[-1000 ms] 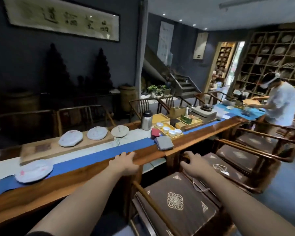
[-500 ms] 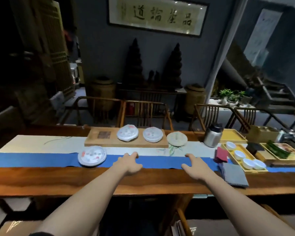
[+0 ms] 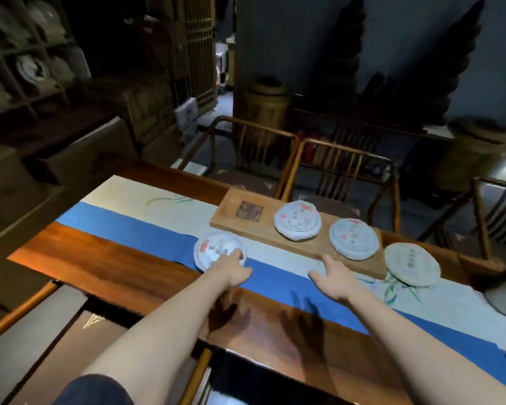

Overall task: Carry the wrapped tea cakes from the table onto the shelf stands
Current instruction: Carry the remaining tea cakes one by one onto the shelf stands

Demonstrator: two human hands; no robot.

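- Presently, the nearest wrapped tea cake (image 3: pixel 219 254) lies flat on the table (image 3: pixel 100 261), across the blue runner (image 3: pixel 135 235) edge, apart from the rest; likely first for collection.
- Left hand (image 3: pixel 235 268) reaches over it, fingertips touching its near rim; fingers extended, not yet curled round it.
- Right hand (image 3: pixel 330 276) hovers above the runner with fingers spread, holding nothing, just short of the wooden board (image 3: pixel 289 245).
- Two further cakes (image 3: pixel 298 219) (image 3: pixel 353 239) rest on that board; a fourth cake (image 3: pixel 411 267) lies beside its end.
- Shelf (image 3: pixel 27 68) stands in the dark far left, well apart.
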